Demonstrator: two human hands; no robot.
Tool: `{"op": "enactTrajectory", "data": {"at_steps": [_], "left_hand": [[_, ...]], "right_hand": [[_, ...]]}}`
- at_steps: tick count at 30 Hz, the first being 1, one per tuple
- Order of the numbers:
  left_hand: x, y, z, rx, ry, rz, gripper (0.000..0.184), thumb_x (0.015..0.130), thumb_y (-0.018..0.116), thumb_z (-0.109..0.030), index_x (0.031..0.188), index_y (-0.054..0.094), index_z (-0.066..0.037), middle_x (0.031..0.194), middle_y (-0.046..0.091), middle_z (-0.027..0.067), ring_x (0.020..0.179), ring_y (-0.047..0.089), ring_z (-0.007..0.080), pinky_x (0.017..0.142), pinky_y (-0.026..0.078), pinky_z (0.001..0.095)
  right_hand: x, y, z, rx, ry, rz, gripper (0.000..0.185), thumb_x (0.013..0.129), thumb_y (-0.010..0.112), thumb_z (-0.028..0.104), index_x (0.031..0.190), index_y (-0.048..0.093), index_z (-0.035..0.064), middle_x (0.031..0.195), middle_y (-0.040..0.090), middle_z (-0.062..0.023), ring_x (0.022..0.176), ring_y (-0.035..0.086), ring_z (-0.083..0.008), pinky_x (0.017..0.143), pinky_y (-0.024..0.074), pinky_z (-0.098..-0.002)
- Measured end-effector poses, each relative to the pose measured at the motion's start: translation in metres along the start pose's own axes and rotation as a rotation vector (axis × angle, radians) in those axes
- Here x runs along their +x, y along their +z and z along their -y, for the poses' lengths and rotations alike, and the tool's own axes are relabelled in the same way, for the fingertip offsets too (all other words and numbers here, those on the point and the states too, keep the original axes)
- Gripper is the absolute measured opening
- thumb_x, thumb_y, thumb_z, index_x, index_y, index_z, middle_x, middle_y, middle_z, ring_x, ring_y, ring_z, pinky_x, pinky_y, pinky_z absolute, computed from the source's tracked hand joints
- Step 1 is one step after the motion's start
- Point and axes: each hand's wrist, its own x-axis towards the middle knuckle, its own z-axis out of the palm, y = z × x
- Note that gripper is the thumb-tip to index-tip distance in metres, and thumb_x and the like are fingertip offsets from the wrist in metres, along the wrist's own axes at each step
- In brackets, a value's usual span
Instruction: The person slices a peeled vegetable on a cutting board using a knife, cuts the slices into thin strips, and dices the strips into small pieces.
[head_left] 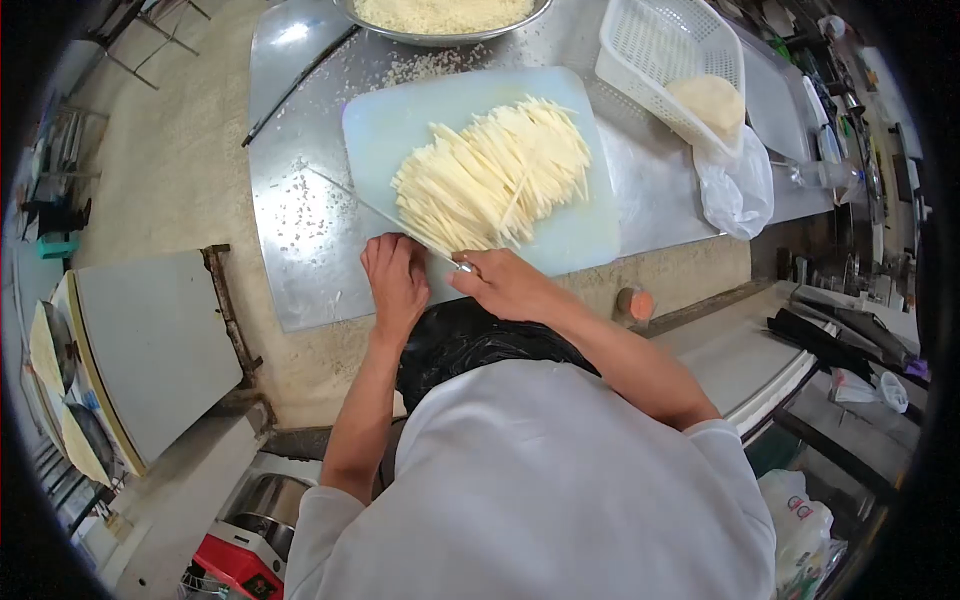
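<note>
Thin pale-yellow strips lie loosely heaped at two o'clock from a long silvery metal knife pointing toward ten o'clock.

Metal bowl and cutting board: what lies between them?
Pale crumbs, scattered on the metal table, lie between the metal bowl and the cutting board; the head view shows this.
</note>
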Motion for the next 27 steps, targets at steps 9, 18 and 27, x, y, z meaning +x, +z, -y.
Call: {"op": "enactTrajectory", "data": {"at_steps": [9, 18, 27], "left_hand": [[0.001, 0.006, 0.003, 0.016, 0.006, -0.027, 0.018, 0.078, 0.062, 0.001, 0.096, 0.063, -0.003, 0.098, 0.058, 0.0153, 0.099, 0.051, 0.0375, 0.090, 0.039, 0.0479], [-0.001, 0.005, 0.001, 0.050, 0.025, -0.039, 0.021, 0.074, 0.061, 0.001, 0.095, 0.060, -0.002, 0.098, 0.059, 0.0173, 0.097, 0.053, 0.0382, 0.090, 0.040, 0.0479], [0.002, -0.023, -0.027, -0.224, -0.269, -0.248, 0.021, 0.089, 0.066, 0.002, 0.109, 0.060, 0.003, 0.102, 0.062, 0.0201, 0.096, 0.059, 0.0373, 0.091, 0.048, 0.0461]], "right_hand": [[-0.002, 0.001, 0.006, 0.072, 0.040, -0.023, 0.045, 0.106, 0.058, 0.036, 0.105, 0.065, -0.0091, 0.078, 0.068, -0.0271, 0.076, 0.070, -0.0401, 0.077, 0.0536, -0.0481], [-0.008, -0.006, 0.024, 0.196, 0.232, 0.101, 0.036, 0.108, 0.056, 0.037, 0.107, 0.063, 0.0014, 0.061, 0.056, -0.0054, 0.046, 0.054, -0.0152, 0.043, 0.0437, -0.0330], [-0.070, -0.051, 0.003, -0.315, -0.237, -0.162, 0.029, 0.095, 0.071, 0.023, 0.109, 0.061, -0.0005, 0.075, 0.068, -0.0206, 0.071, 0.066, -0.0450, 0.067, 0.0518, -0.0506]]}}
